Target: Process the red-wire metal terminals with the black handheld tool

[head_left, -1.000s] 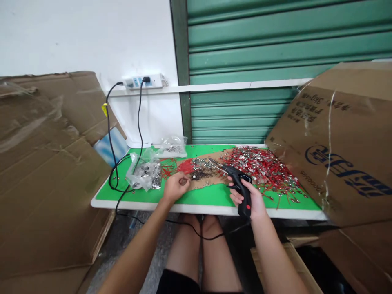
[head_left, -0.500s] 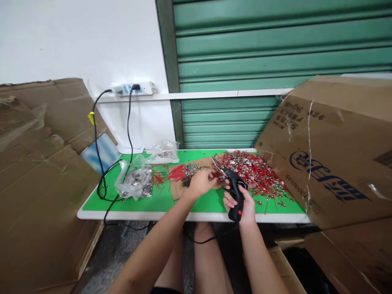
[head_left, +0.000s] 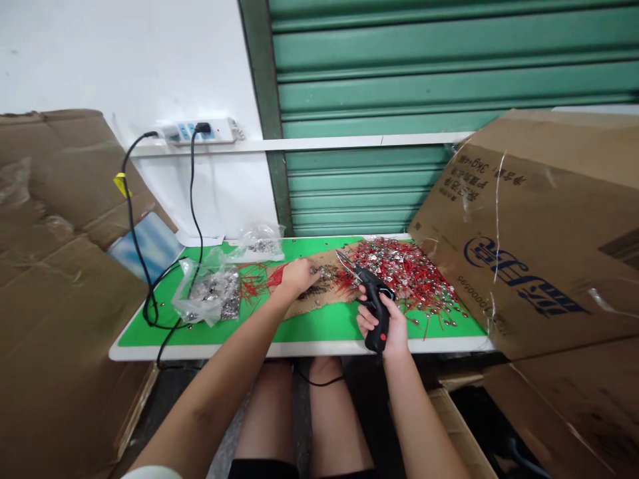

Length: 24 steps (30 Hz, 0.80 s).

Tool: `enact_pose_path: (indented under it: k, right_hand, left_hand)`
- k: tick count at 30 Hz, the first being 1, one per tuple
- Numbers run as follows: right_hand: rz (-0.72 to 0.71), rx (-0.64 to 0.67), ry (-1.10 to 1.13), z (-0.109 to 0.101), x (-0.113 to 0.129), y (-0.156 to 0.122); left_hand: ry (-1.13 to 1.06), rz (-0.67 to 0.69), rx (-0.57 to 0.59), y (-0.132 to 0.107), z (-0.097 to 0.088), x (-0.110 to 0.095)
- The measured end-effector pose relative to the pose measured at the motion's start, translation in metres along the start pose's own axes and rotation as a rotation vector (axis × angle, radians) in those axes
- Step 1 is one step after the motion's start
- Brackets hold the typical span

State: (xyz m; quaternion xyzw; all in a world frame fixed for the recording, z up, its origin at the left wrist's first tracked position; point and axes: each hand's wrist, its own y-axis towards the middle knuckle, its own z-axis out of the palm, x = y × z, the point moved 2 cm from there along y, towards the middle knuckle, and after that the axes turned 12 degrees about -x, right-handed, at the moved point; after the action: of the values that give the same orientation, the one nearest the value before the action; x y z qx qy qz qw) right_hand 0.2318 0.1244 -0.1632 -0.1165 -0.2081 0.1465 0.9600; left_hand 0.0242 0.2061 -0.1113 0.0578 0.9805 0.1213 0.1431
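The right hand (head_left: 395,326) has its grip wrapped round the handle of a black, pistol-shaped plastic tool with a red dot and a pointed metal tip (head_left: 377,303), the tip slanting up and to the left over the surface. The left hand (head_left: 298,276) reaches in from the other side, its fingers curled down by a small row of shiny silver metal pieces (head_left: 327,271); whether its grip pinches one, I cannot tell. Beneath these pieces lies a long, flat strip of brown cardboard (head_left: 299,307), darkened along its middle, with thin red wires (head_left: 276,275) beside the left hand. To the right of the tool's tip spreads a heaped pile of red wires with silver metal ends (head_left: 399,259), reaching past the cardboard onto the bright green surface with a white edge (head_left: 319,329). Left of the strip are scattered red wires (head_left: 252,286) and a clear plastic bag of small silver parts (head_left: 212,296), with another clear plastic bag (head_left: 262,243) behind. Farther out, black cables run to a white power strip with blue sockets (head_left: 219,130), and large brown cardboard sheets flank both ends.
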Motion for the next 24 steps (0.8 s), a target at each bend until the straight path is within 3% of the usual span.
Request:
enact_pose_path:
  k: [5,10,19,24]
  right_hand:
    - [0.005,-0.002,-0.011,0.002,0.0,-0.001]
    - [0.007,0.027,-0.057,0.003,0.0,-0.001]
    - [0.003,0.045,-0.069,0.004,0.0,-0.002]
    - [0.017,0.034,-0.06,0.005,-0.001,-0.003]
  left_hand:
    - [-0.024,-0.018,-0.02,0.004,0.0,0.0]
    - [-0.127,0.016,-0.114,0.001,-0.004,0.009]
    - [-0.063,0.129,-0.056,-0.052,-0.024,0.054]
    - [-0.024,0.112,-0.062,-0.067,-0.017,0.058]
